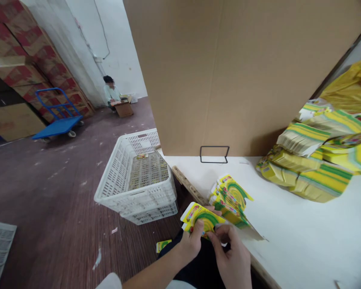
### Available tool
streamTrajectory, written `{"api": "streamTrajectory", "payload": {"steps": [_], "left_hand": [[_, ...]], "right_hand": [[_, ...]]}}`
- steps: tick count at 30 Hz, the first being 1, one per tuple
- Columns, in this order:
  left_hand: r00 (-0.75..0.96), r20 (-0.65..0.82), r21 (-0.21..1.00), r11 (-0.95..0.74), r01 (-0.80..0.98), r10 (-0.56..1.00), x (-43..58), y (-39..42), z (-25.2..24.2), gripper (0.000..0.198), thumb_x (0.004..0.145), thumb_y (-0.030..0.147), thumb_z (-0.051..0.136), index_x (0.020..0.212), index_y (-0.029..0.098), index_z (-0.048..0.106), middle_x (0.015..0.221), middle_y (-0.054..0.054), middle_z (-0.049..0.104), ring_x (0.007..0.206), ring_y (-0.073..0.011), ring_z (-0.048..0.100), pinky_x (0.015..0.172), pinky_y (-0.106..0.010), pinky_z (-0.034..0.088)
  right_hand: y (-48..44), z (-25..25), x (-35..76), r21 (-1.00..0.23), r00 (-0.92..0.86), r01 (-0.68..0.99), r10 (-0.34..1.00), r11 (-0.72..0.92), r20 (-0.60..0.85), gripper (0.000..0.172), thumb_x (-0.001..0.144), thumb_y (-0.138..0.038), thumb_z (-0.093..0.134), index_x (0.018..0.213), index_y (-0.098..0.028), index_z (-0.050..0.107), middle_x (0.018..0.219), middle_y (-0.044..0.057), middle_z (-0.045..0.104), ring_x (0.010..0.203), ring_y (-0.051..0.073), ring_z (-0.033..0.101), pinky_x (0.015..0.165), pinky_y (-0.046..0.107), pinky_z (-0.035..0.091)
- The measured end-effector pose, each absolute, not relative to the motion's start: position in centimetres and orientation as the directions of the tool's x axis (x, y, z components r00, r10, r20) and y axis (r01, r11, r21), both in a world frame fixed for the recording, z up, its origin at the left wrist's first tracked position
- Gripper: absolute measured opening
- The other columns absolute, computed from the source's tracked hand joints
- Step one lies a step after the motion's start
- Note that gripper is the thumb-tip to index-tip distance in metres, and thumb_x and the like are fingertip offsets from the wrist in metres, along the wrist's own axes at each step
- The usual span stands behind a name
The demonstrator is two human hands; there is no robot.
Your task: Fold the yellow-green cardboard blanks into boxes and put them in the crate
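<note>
A small yellow and green printed carton [206, 216] is held over my lap, near the table's edge. My left hand [193, 241] grips it, thumb on the front and fingers behind. At the carton's lower right end, my right hand [233, 249] is closed, with thumb and index finger pinching its edge. Just beyond them on the table lies a small fanned stack of flat cartons [230, 196] of the same print. Whether the held carton is folded open or flat I cannot tell.
A white plastic crate [147, 196], stacked on another, stands left of the white table [289, 224]. Bundles of cartons [315, 160] are piled at the right. A large cardboard sheet [228, 80] rises behind a black wire stand [214, 154]. A blue trolley [58, 127] and a seated person [112, 93] are farther off.
</note>
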State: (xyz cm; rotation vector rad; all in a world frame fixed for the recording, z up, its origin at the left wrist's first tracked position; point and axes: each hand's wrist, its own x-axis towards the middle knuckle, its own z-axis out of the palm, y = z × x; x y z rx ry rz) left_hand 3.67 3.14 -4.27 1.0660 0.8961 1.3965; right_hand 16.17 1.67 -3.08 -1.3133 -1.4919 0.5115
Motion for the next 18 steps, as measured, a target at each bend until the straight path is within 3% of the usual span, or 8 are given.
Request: {"api": "streamTrajectory", "payload": {"steps": [7,13,18], "left_hand": [[0.019,0.089,0.918,-0.075,-0.390,0.996,4.1,2.2,-3.5,0.066,0.090,0.072,0.052,0.124,0.019,0.070,0.122,-0.015,0.072,0.115,-0.0323,0.066,0.109,-0.051,0.047],[0.078,0.140,0.745,-0.053,-0.665,0.987,4.1,2.9,-2.5,0.068,0.081,0.074,0.063,0.118,0.017,0.072,0.106,-0.014,0.073,0.101,-0.0280,0.068,0.094,-0.041,0.052],[0.076,0.188,0.658,-0.068,-0.750,0.979,4.4,3.7,-1.3,0.060,0.083,0.072,0.060,0.100,0.015,0.072,0.088,-0.010,0.066,0.086,-0.0226,0.064,0.086,-0.036,0.051]], "right_hand": [[1.5,-2.1,15.6,-0.909,0.071,0.271,0.935,0.317,0.347,0.020,0.089,-0.039,0.067,0.079,-0.023,0.060,0.069,0.001,0.064,0.059,0.017,0.062,0.053,0.026,0.053],[0.8,-2.2,14.4,-0.947,0.083,0.135,0.949,0.291,0.304,0.019,0.088,-0.035,0.068,0.076,-0.022,0.062,0.067,0.001,0.064,0.057,0.016,0.062,0.053,0.023,0.053],[0.2,-2.5,13.7,-0.954,0.097,0.105,0.952,0.281,0.291,0.015,0.089,-0.033,0.067,0.078,-0.022,0.064,0.069,0.001,0.065,0.060,0.016,0.064,0.057,0.023,0.055]]}}
